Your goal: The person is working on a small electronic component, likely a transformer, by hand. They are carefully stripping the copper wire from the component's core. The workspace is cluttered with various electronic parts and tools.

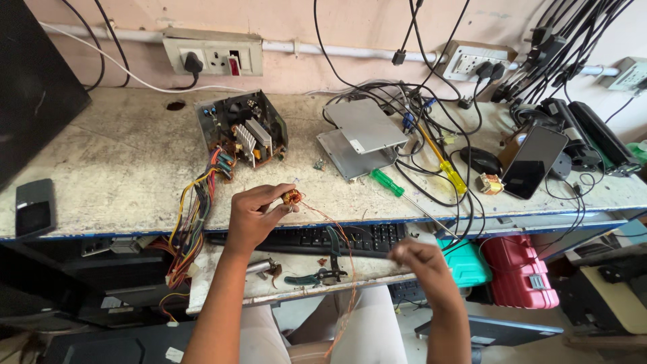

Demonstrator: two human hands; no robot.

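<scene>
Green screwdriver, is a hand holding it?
No, the green screwdriver lies on the bench, away from the left hand and right hand.

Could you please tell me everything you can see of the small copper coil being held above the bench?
The copper coil is a small ring-shaped winding of reddish-orange wire, apparently wound on a round core. The left hand pinches it at the fingertips, above the bench's front edge. A thin copper wire trails loose from it, running down and right toward the blurred right hand. Finer detail is too small to tell.
</scene>
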